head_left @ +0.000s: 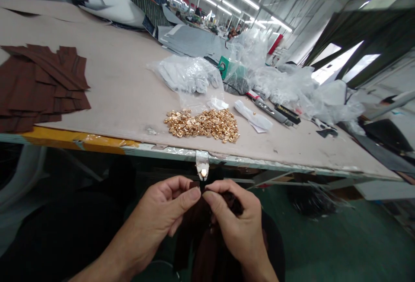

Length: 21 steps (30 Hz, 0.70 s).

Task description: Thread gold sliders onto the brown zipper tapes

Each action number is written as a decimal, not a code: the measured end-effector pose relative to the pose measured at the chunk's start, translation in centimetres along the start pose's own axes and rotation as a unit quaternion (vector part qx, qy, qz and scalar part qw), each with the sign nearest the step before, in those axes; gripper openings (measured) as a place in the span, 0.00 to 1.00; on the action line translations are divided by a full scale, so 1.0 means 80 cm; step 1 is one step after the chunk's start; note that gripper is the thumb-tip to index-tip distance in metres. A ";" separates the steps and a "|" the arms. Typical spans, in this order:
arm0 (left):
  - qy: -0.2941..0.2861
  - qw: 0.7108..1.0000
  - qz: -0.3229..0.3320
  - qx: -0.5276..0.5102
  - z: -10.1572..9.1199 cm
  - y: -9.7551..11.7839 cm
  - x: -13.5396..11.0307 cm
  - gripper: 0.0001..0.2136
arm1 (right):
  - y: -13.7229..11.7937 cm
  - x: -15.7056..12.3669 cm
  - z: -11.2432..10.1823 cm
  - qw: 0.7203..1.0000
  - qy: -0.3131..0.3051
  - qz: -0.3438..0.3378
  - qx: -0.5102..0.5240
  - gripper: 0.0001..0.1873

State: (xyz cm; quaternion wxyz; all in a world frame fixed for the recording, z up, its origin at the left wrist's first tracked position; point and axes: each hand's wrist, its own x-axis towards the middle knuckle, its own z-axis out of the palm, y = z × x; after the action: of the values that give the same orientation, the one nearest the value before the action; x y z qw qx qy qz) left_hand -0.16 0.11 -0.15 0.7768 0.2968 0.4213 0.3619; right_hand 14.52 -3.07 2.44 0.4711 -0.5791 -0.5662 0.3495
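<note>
While left hand (164, 213), right hand (235, 226) pinch brown strip (236, 204), green box (223, 67) lettering too blurred.

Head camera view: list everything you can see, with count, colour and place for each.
table: one, beige top, across the view
gold metal pieces: one pile, too many to count, near the table's front edge
brown cut pieces: one stack, dark brown, table's left end
plastic bags: several, clear, behind and to the right of the pile
white packet: one, right of the pile
black tools: at least two, right of the packet
green box: one, among the bags
tape tab: one, white, on the table's front edge
brown piece: one, dark brown, pinched between both hands
left hand: below the table edge, pinching it
right hand: beside the left, pinching it
</note>
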 end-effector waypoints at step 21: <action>-0.003 0.999 -0.012 -0.041 0.005 0.018 0.007 0.12 | 0.017 0.027 0.010 0.873 -0.041 0.274 0.402 0.16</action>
State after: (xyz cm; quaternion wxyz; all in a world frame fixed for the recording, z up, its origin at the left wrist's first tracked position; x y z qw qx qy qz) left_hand -0.07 1.34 0.89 0.7938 0.2608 0.4072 0.3689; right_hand 14.46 -0.67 1.17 0.5250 -0.4567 -0.2146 0.6854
